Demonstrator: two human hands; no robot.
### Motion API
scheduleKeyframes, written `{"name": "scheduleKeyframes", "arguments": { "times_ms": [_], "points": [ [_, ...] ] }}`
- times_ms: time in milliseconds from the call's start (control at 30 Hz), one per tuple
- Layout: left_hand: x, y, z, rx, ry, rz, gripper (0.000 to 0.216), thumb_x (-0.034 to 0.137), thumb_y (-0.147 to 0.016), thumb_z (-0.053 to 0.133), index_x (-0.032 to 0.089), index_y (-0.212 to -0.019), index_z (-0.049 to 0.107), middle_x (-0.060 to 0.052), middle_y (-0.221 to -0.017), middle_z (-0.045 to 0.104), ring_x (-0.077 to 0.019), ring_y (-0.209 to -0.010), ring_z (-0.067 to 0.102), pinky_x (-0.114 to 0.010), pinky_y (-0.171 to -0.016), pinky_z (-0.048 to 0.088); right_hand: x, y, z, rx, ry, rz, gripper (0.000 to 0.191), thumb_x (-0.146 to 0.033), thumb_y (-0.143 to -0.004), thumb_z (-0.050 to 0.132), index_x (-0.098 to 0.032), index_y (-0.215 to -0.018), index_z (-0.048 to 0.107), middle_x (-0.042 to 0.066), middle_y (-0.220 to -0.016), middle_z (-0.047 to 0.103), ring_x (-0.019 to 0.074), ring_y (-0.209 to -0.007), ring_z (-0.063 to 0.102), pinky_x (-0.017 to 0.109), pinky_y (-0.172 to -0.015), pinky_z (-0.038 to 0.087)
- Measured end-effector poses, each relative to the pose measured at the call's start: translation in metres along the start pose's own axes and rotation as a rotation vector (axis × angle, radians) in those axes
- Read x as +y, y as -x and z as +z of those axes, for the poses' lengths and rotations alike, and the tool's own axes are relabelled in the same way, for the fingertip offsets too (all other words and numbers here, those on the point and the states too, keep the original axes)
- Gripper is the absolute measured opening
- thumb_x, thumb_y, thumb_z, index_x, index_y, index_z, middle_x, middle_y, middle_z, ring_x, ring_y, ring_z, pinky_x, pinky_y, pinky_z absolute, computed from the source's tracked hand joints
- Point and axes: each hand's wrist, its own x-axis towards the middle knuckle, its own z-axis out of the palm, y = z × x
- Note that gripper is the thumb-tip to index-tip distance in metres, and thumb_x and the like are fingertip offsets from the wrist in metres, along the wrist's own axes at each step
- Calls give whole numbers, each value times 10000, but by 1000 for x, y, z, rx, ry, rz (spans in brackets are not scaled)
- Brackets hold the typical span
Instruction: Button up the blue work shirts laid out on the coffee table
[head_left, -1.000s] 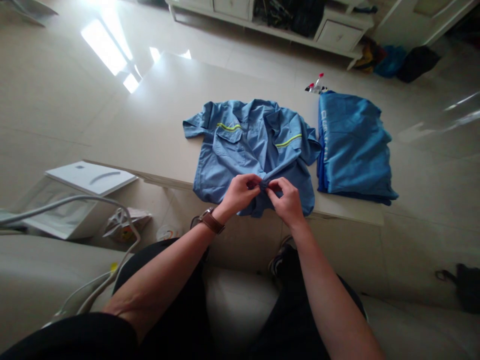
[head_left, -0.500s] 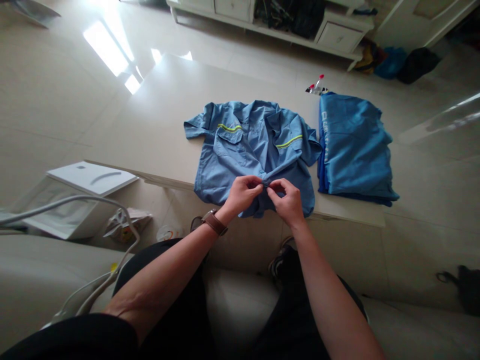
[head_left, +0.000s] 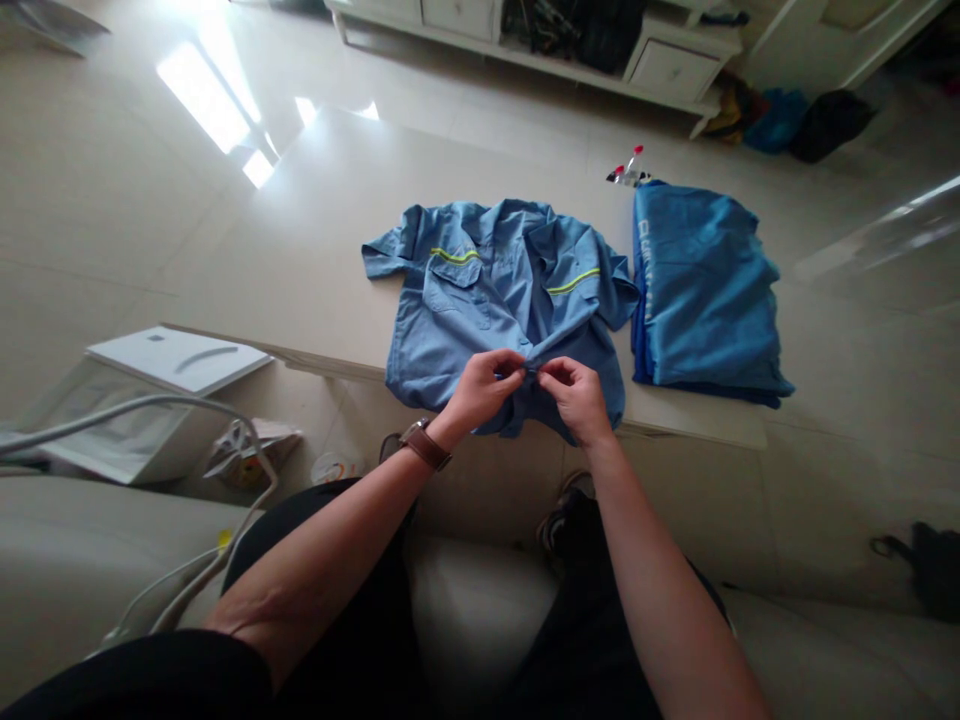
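A light blue work shirt (head_left: 465, 310) with yellow-green chest stripes lies spread face up on a pale low table (head_left: 322, 250), its hem hanging over the near edge. My left hand (head_left: 480, 388), with a brown watch on the wrist, pinches the shirt's left front edge near the hem. My right hand (head_left: 577, 398) pinches the right front edge, fingertips meeting the left hand's at the placket. Both hands grip the fabric close together.
A folded stack of brighter blue garments (head_left: 701, 290) lies on the table right of the shirt, with small red-capped items (head_left: 626, 170) behind it. A white box (head_left: 150, 400) and white cable (head_left: 187, 420) sit at the left. A white cabinet (head_left: 570, 40) stands at the far side.
The hands have stayed at the shirt's lower front, fingers shifting slightly as they work the two edges together. The view has drifted a little.
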Motion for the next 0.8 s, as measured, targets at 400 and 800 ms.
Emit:
{"name": "scheduleKeyframes", "arguments": {
  "times_ms": [400, 800],
  "points": [
    [4, 5, -3, -42, -149, 42, 169, 145, -756, 649, 148, -906, 729, -12, -818, 732, -126, -760, 646, -229, -696, 482, -5, 4, 0, -61, 144, -58, 350, -546, -826, 705, -214, -765, 613, -10, -699, 612, 157, -657, 555, 291, -639, 450],
    [-5, 12, -11, -350, -556, -7, 286, 83, -728, 654, 195, -966, 768, -17, -774, 733, -159, -709, 661, -252, -670, 482, 17, -3, -8, 128, 449, -133, 148, -348, -850, 633, -221, -924, 620, 69, -935, 655, 227, -852, 615, 394, -846, 520]
  ]
}}
